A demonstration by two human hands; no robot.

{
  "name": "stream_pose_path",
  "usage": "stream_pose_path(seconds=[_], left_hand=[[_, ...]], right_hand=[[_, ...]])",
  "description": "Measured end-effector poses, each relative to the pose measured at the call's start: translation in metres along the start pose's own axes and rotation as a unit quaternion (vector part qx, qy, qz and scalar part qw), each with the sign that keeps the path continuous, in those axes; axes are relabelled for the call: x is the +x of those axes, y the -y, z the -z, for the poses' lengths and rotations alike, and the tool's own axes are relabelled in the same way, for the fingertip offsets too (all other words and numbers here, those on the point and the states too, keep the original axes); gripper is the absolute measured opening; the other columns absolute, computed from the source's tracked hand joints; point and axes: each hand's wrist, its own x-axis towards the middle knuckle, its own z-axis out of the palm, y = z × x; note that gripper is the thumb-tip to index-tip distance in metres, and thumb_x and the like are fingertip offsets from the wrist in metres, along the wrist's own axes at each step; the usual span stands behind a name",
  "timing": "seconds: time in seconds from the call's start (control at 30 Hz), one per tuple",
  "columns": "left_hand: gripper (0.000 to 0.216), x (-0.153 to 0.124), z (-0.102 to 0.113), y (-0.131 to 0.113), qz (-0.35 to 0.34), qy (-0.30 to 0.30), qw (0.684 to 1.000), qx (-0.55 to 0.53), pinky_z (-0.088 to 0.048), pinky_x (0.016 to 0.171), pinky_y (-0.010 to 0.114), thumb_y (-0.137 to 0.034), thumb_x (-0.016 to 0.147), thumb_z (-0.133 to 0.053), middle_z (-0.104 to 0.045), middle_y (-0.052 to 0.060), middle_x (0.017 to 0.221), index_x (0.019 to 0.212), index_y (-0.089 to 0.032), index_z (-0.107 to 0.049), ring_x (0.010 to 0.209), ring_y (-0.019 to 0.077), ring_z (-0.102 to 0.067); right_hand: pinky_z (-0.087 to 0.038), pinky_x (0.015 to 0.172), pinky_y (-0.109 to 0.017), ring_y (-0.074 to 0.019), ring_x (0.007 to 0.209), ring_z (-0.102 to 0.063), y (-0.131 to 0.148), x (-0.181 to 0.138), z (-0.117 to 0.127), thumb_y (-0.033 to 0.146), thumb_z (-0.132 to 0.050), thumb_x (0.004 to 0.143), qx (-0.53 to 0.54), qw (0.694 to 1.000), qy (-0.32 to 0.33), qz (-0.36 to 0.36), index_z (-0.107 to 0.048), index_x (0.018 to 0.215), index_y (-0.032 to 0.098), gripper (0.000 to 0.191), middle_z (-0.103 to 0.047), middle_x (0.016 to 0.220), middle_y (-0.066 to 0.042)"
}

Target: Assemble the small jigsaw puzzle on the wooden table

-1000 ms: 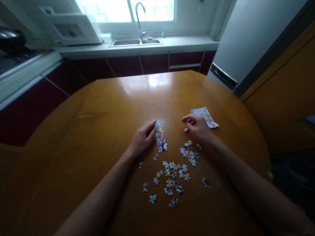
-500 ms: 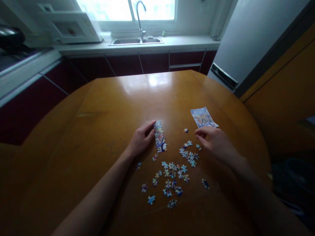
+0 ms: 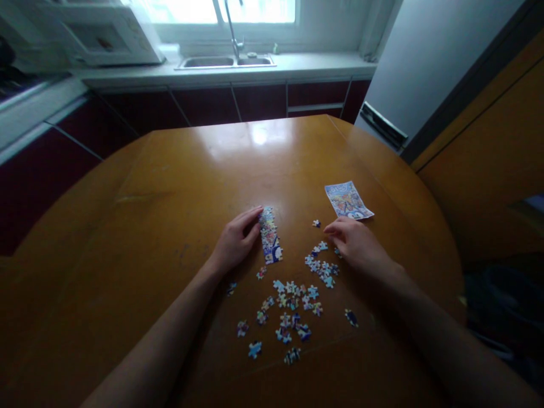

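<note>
My left hand [image 3: 236, 241] lies palm down on the round wooden table [image 3: 191, 170], fingers stretched out against the left edge of a joined strip of puzzle pieces [image 3: 270, 241]. My right hand [image 3: 357, 243] rests palm down with loosely extended fingers at the right edge of a small cluster of loose pieces [image 3: 321, 265], partly covering one of them. A single piece [image 3: 316, 223] lies just left of its fingertips. A small printed picture card [image 3: 348, 200] lies just beyond the right hand. Several more loose pieces [image 3: 291, 306] are scattered nearer to me.
Beyond the table runs a kitchen counter with a sink and tap [image 3: 225, 61] under a bright window, and a white microwave [image 3: 97, 34] at the left. A grey fridge [image 3: 425, 56] and an orange cabinet wall [image 3: 488, 141] stand at the right.
My right hand drew back from the single piece near the card and settled lower, beside the small cluster. The left hand stayed against the strip. The view tilted down slightly.
</note>
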Motion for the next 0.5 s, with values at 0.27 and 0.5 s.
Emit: stream_pose_path(seconds=[0.27, 0.5], left_hand=[[0.043, 0.001, -0.001, 0.002, -0.004, -0.004, 1.0, -0.005, -0.041, 0.118, 0.05, -0.033, 0.096, -0.054, -0.063, 0.011, 0.139, 0.135, -0.016, -0.063, 0.131, 0.0267, -0.058], [0.043, 0.001, -0.001, 0.004, -0.008, -0.004, 1.0, -0.001, -0.042, 0.118, 0.05, -0.035, 0.096, -0.055, -0.063, 0.01, 0.139, 0.135, -0.018, -0.063, 0.131, 0.0268, -0.058]], right_hand=[[-0.049, 0.077, -0.036, -0.0216, 0.086, -0.062, 0.006, -0.003, -0.005, 0.005, -0.065, 0.083, -0.015, 0.997, 0.069, 0.033, -0.072, 0.083, 0.023, 0.02, -0.067, 0.094, -0.007], [-0.047, 0.073, -0.035, -0.0203, 0.08, -0.061, 0.005, -0.005, -0.011, 0.005, -0.065, 0.082, -0.012, 0.998, 0.055, 0.03, -0.068, 0.087, 0.024, 0.019, -0.067, 0.09, -0.006]])
